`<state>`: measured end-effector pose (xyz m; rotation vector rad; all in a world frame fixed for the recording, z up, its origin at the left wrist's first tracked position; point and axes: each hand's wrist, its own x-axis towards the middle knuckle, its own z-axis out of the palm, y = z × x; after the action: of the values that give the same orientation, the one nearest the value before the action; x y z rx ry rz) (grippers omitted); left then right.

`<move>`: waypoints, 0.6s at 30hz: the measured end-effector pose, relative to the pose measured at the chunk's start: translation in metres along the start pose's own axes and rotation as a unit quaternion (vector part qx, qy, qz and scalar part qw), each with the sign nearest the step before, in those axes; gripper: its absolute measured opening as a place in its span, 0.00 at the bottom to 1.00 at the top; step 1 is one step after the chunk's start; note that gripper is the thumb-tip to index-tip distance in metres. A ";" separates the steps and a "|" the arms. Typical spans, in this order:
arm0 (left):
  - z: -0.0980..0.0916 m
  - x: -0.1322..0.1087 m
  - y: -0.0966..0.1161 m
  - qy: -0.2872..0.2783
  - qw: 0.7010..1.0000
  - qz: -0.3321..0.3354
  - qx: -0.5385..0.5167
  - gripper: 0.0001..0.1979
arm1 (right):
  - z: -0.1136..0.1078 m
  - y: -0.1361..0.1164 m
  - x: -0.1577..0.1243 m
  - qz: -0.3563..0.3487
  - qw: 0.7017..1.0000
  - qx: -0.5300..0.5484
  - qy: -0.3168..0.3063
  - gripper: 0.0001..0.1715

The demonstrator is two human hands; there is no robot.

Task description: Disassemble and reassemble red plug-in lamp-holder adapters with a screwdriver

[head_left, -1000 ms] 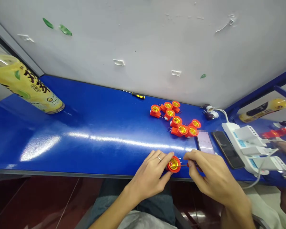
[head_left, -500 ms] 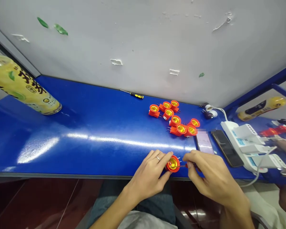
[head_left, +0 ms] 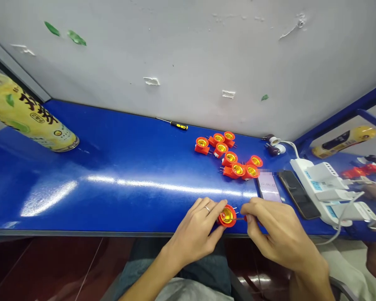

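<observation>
Near the front edge of the blue table, my left hand (head_left: 200,228) is closed on a red lamp socket (head_left: 228,215) with a brass-coloured threaded inside and two metal prongs. Its open end faces up towards me. My right hand (head_left: 275,230) pinches a screwdriver (head_left: 240,218) by its red handle, most of which is hidden by the fingers. The thin shaft crosses the socket's rim, with its tip inside the brass part. Farther back lies a loose group of several similar red lamp sockets (head_left: 230,158).
A black-and-yellow screwdriver (head_left: 179,125) lies by the wall. Two phones, a light-screened one (head_left: 268,186) and a dark one (head_left: 299,194), lie right of the sockets, beside a white power strip (head_left: 319,188) with chargers. A yellow bottle (head_left: 34,117) stands far left.
Both hands keep nearly the same place on the socket and screwdriver. The view has shifted very slightly; nothing has been let go or picked up.
</observation>
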<state>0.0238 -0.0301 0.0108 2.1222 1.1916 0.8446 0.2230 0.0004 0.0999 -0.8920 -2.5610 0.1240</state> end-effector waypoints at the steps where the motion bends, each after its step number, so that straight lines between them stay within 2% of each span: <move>1: 0.000 0.000 0.000 -0.002 1.000 0.000 0.000 0.24 | 0.000 0.000 0.001 -0.002 1.000 -0.003 0.000 0.09; 5: -0.001 0.000 0.000 -0.008 1.000 0.000 0.001 0.25 | -0.001 -0.002 0.004 -0.012 1.000 0.000 0.004 0.11; 7: -0.001 0.000 0.001 -0.012 1.000 -0.004 -0.002 0.23 | 0.000 -0.004 0.006 -0.008 0.998 0.069 -0.005 0.14; 8: -0.001 0.001 0.001 -0.014 1.000 -0.005 -0.004 0.22 | 0.003 -0.006 0.008 0.001 0.991 0.137 -0.005 0.15; 10: -0.001 0.001 0.002 -0.017 1.000 -0.004 -0.006 0.20 | 0.012 -0.010 0.011 0.035 0.948 0.316 0.018 0.14; 12: -0.001 0.001 0.002 -0.015 1.000 -0.003 -0.003 0.21 | 0.024 -0.016 0.014 0.079 0.873 0.474 0.080 0.13; 14: -0.001 0.000 0.001 -0.014 1.000 0.000 -0.001 0.23 | 0.036 -0.022 0.017 0.112 0.807 0.563 0.141 0.18; 16: -0.001 0.000 0.001 -0.012 1.000 0.005 -0.001 0.25 | 0.046 -0.025 0.020 0.122 0.775 0.593 0.178 0.23; 18: -0.002 -0.001 0.001 -0.011 1.000 0.006 0.001 0.25 | 0.053 -0.024 0.023 0.122 0.770 0.596 0.191 0.26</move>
<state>0.0225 -0.0307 0.0129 2.1374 1.1712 0.8242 0.1715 -0.0016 0.0652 -0.5780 -1.4437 1.3120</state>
